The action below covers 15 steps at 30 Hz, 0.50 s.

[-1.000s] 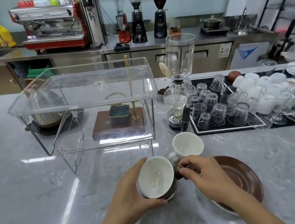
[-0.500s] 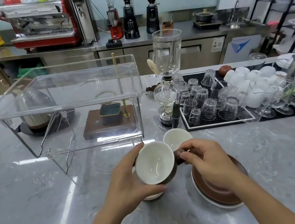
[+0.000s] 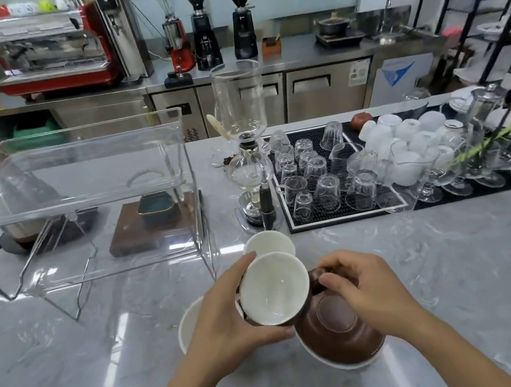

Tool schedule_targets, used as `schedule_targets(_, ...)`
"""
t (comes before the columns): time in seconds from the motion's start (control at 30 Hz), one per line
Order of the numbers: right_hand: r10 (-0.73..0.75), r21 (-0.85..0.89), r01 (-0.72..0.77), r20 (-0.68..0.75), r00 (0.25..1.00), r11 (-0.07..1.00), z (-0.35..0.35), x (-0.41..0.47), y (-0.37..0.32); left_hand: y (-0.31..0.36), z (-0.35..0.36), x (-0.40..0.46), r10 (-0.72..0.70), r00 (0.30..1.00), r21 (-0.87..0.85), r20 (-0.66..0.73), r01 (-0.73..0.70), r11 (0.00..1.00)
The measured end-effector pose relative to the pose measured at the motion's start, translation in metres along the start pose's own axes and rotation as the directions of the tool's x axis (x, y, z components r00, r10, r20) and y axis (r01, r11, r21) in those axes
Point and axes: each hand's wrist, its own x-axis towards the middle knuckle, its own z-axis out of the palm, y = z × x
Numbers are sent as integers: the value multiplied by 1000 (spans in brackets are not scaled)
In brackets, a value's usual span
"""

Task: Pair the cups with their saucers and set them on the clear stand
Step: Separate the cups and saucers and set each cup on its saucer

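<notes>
We hold brown cup (image 3: 274, 289) in air, centre of view, tilted toward us, white inside showing. Left hand (image 3: 232, 320) wraps cup body; right hand (image 3: 363, 287) pinches handle at 3 o'clock of cup. Brown saucer (image 3: 340, 335) lies on counter at 5 o'clock of cup, white saucer (image 3: 187, 328) at 8 o'clock, second cup (image 3: 268, 242) at 12. Clear stand (image 3: 78, 204) at 10 o'clock, both shelves bare. We judge cup as glazed ceramic: stiff, slippery, breakable. Best hold by handle plus wall; set down softly.
</notes>
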Motion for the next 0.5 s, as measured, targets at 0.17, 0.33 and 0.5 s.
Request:
schedule_targets(0.17,38,1,-38,-12,999,999,-22,-9,14,8,24,5,-28,998,11,48,28,1000)
schedule_targets(0.33,77,-15,-77,-21,997,997,-35,-17,27,12,42,10,-31,995,60,90,26,998)
schedule_targets(0.5,124,-16,-125,-58,991,992,-42,-24,36,15,57,11,-28,993,55,114,22,998)
